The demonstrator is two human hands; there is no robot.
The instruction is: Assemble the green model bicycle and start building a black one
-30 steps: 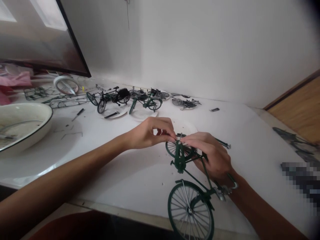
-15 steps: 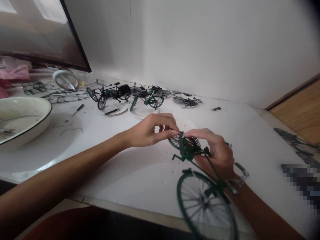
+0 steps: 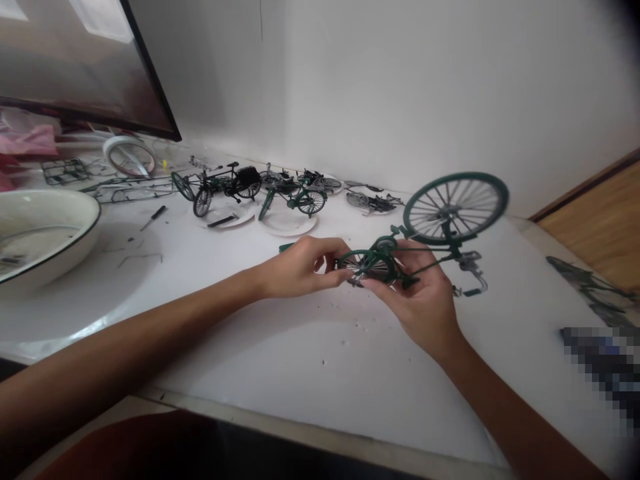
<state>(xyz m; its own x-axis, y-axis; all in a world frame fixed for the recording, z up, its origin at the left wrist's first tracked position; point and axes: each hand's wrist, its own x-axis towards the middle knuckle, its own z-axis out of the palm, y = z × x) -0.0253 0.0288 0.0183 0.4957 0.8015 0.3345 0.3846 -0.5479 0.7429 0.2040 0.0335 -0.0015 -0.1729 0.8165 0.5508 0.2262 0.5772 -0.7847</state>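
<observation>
A green model bicycle (image 3: pixel 425 257) is held above the white table, upside down and tilted, its large front wheel (image 3: pixel 456 208) up at the right and its handlebar (image 3: pixel 473 277) hanging below. My right hand (image 3: pixel 425 300) is closed around the frame near the rear wheel, with the thumb at the wheel's lower edge. On the left side of that rear wheel (image 3: pixel 370 267), my left hand (image 3: pixel 310 267) pinches with thumb and fingers. A small green piece (image 3: pixel 285 247) shows behind the left hand; its kind cannot be made out.
Several model bicycles, including a black one (image 3: pixel 227 187) and a green one (image 3: pixel 295 200), stand at the back. A white basin (image 3: pixel 50 247) is at the left, near a thin dark-handled tool (image 3: pixel 155 217). A tape roll (image 3: pixel 129 157) lies under the screen (image 3: pixel 85 67).
The bicycle has been turned over: its front wheel swung from the lower right, near me, up to the far right. My right hand rotated with it, and the left hand stayed close to the rear wheel.
</observation>
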